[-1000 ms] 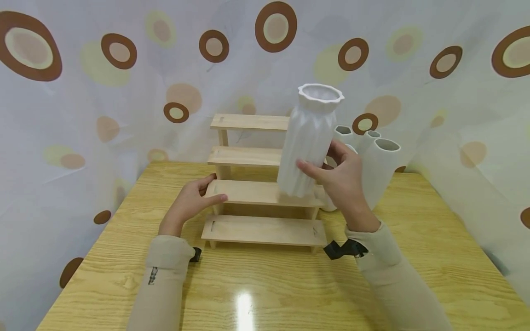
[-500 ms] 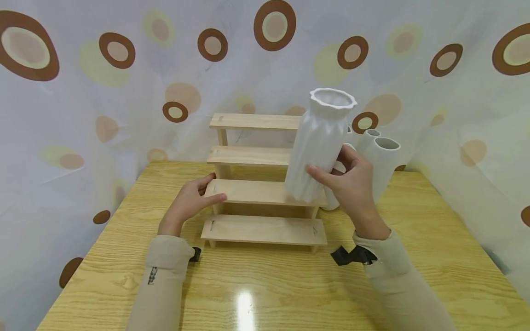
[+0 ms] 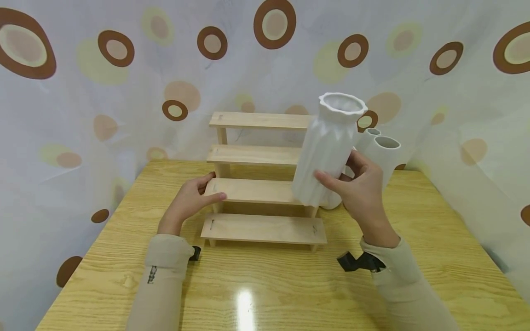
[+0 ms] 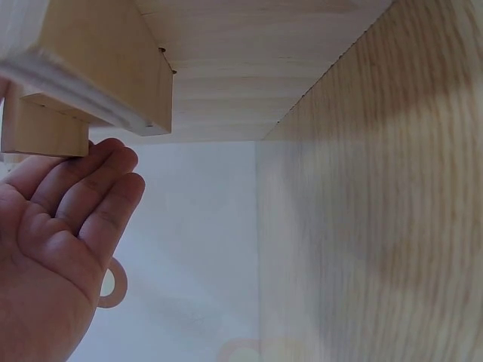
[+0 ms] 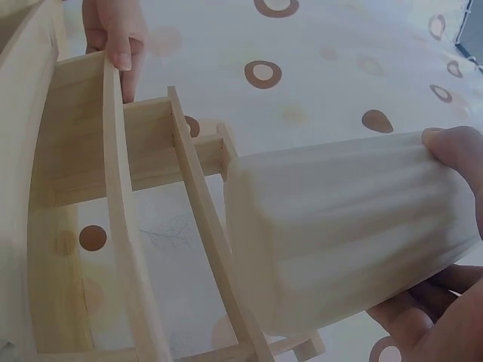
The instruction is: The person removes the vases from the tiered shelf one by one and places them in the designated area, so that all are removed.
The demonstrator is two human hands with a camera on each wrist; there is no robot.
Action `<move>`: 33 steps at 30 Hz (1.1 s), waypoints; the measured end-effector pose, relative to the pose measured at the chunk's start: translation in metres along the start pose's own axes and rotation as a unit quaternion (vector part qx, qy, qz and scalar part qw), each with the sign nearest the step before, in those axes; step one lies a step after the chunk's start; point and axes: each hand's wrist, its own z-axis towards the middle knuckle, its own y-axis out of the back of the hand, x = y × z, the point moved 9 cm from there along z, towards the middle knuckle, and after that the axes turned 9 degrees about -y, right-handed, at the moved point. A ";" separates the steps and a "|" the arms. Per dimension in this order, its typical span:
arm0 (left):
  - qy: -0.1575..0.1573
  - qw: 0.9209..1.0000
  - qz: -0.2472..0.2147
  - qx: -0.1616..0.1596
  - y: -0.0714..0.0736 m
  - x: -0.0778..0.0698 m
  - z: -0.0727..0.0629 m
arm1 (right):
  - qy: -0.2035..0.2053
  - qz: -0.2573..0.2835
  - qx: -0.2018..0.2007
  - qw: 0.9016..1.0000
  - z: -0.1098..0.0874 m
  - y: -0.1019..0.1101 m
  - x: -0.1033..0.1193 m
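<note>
In the head view, my right hand [image 3: 364, 195] grips a white pleated vase [image 3: 329, 149] with a scalloped rim. The vase tilts, mouth up and leaning right, in front of the right part of a four-tier wooden stand [image 3: 262, 228]. Its base fills the middle of the right wrist view, my thumb [image 5: 453, 147] on one side and fingers beneath. My left hand [image 3: 188, 204] holds the left end of the stand's second step from the bottom, thumb over the top. Seen from the left wrist, those fingers [image 4: 113, 204] reach up to the wood of the stand.
Behind my right hand stand more white vases [image 3: 387, 158], partly hidden by the vase and hand. The stand rests on a wood-grain table [image 3: 265, 294]. A patterned cloth wall [image 3: 265, 78] rises close behind and at both sides.
My right hand has moved the pleated vase right and slightly down, uncovering more of the stand's upper steps. The left hand and the stand have stayed in place.
</note>
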 end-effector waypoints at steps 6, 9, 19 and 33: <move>0.005 1.000 -0.003 0.000 0.000 0.001 -0.001 | -0.004 0.000 0.000 1.000 -0.005 0.005 -0.001; 0.006 1.000 -0.002 -0.002 0.000 0.001 -0.001 | -0.004 0.001 -0.001 1.000 -0.006 0.008 -0.001; 0.004 1.000 -0.005 -0.004 0.000 0.000 0.001 | 0.009 0.005 -0.007 1.000 -0.011 0.019 -0.002; 0.017 1.000 -0.009 -0.001 -0.001 0.003 0.004 | -0.015 -0.013 -0.028 0.999 -0.015 0.041 -0.011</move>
